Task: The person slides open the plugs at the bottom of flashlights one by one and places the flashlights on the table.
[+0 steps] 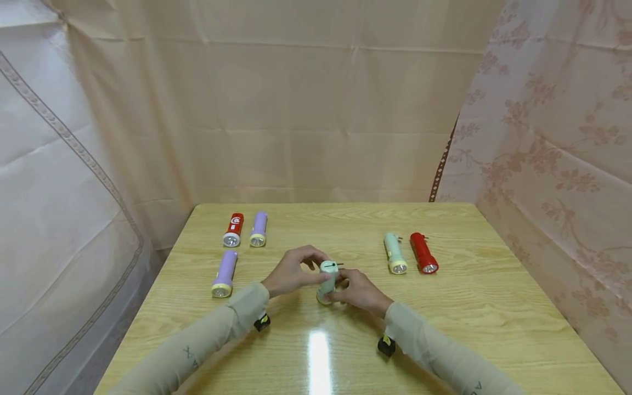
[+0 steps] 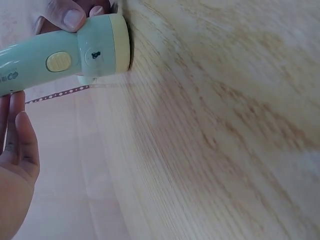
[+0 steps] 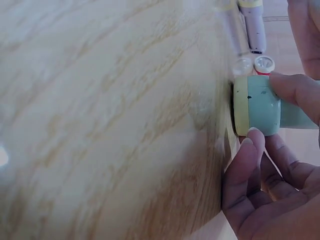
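A pale green flashlight point(image 1: 326, 286) stands lens-down on the wooden table, its cream rim against the wood. Thin dark prongs stick out at its upper end. My left hand point(image 1: 295, 272) holds the upper part of the body from the left, thumb on the near side. Low down, my right hand point(image 1: 362, 292) pinches the wide head between thumb and fingers. The left wrist view shows a cream switch point(image 2: 59, 61) on the flashlight's side. In the right wrist view the flashlight's head point(image 3: 264, 106) sits between the right thumb and fingertips.
On the left lie a red flashlight point(image 1: 233, 229) with a white rim and two purple flashlights point(image 1: 259, 227), one of them nearer me. To the right lie another green flashlight point(image 1: 394, 252) and a red flashlight point(image 1: 423, 252). Curtains point(image 1: 316, 109) hang behind the table point(image 1: 494, 307).
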Available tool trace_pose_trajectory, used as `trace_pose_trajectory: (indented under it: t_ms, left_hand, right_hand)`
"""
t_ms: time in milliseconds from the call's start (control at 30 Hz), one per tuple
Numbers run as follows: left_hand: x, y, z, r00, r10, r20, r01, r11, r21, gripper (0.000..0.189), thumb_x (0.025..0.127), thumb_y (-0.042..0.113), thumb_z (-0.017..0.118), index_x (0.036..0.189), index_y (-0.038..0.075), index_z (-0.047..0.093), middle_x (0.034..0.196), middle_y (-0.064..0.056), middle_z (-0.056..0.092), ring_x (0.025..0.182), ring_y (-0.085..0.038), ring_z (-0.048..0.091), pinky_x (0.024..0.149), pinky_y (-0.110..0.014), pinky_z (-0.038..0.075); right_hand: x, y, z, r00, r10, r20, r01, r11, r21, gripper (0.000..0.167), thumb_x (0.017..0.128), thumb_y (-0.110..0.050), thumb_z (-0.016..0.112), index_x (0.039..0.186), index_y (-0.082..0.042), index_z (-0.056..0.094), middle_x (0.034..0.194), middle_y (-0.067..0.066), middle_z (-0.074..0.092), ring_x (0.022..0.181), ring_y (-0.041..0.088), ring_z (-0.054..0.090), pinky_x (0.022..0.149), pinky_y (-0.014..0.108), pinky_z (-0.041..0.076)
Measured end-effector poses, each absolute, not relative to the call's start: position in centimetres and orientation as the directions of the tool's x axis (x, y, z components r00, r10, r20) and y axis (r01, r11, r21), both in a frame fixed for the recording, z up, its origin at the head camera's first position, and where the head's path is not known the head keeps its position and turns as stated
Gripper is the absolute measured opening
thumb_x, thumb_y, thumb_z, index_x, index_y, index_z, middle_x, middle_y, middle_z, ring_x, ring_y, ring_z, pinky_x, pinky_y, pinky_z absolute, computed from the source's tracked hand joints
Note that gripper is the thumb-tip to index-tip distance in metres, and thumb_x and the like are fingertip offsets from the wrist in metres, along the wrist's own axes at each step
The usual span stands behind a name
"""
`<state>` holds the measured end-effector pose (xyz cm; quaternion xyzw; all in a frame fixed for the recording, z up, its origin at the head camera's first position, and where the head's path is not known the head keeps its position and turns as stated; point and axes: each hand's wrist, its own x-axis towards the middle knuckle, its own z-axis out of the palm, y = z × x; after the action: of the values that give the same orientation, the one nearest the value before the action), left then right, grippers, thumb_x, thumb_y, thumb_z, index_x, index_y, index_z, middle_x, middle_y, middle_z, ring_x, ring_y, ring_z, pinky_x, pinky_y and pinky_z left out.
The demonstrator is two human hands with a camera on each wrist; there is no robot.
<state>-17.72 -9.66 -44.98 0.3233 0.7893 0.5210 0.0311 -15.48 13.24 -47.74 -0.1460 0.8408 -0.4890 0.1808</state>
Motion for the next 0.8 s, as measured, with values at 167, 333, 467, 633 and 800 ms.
trace_pose_trajectory:
  t_ms: [167, 333, 467, 633, 800]
  left_hand:
    - [-18.1, -9.6, -45.2, -0.839, 0.483, 0.253, 0.416, 0.267, 0.869, 0.027, 0.089, 0.036, 0.083, 0.112, 0.023, 0.074, 0.106, 0.009, 0.072, 0.092, -0.016, 0.066, 0.082, -0.043, 0.056]
    - [-18.7, -9.5, -45.6, -0.896, 0.41, 0.172, 0.303, 0.281, 0.91, 0.029, 0.089, 0.039, 0.083, 0.111, 0.022, 0.076, 0.103, 0.005, 0.073, 0.093, -0.019, 0.067, 0.081, -0.037, 0.057]
    - [-19.2, -9.6, -46.2, -0.926, 0.362, 0.111, 0.217, 0.267, 0.939, 0.034, 0.088, 0.045, 0.082, 0.112, 0.021, 0.076, 0.105, 0.003, 0.074, 0.096, -0.02, 0.068, 0.085, -0.038, 0.057]
    - [-19.5, -9.7, -46.4, -0.945, 0.32, 0.062, 0.151, 0.262, 0.953, 0.037, 0.089, 0.046, 0.081, 0.114, 0.02, 0.076, 0.109, 0.003, 0.074, 0.1, -0.019, 0.068, 0.086, -0.037, 0.057]
    - [-19.8, -9.6, -46.4, -0.952, 0.304, 0.029, 0.109, 0.249, 0.962, 0.039, 0.09, 0.047, 0.079, 0.116, 0.018, 0.076, 0.112, 0.001, 0.073, 0.104, -0.019, 0.067, 0.091, -0.039, 0.056]
  right_hand:
    - [-15.3, 13.3, -47.6, -0.884, -0.428, -0.19, -0.044, 0.48, -0.876, 0.04, 0.088, -0.033, 0.084, 0.117, -0.009, 0.071, 0.104, 0.002, 0.069, 0.093, 0.02, 0.062, 0.075, 0.034, 0.052]
    - [-15.0, 13.4, -47.3, -0.887, -0.416, -0.199, -0.037, 0.495, -0.868, 0.045, 0.09, -0.036, 0.081, 0.122, -0.006, 0.071, 0.104, 0.003, 0.068, 0.092, 0.019, 0.061, 0.074, 0.033, 0.052]
    - [-14.9, 13.5, -47.2, -0.892, -0.407, -0.198, -0.032, 0.493, -0.869, 0.046, 0.091, -0.037, 0.08, 0.122, -0.005, 0.071, 0.105, 0.003, 0.068, 0.093, 0.019, 0.062, 0.075, 0.033, 0.054]
    - [-14.7, 13.5, -47.4, -0.9, -0.391, -0.193, -0.011, 0.463, -0.886, 0.046, 0.088, -0.036, 0.083, 0.12, -0.004, 0.071, 0.101, 0.003, 0.07, 0.089, 0.018, 0.064, 0.073, 0.035, 0.055]
    - [-14.5, 13.2, -47.2, -0.911, -0.37, -0.185, -0.005, 0.458, -0.889, 0.045, 0.087, -0.033, 0.085, 0.117, -0.003, 0.071, 0.099, 0.004, 0.072, 0.085, 0.017, 0.065, 0.07, 0.035, 0.055]
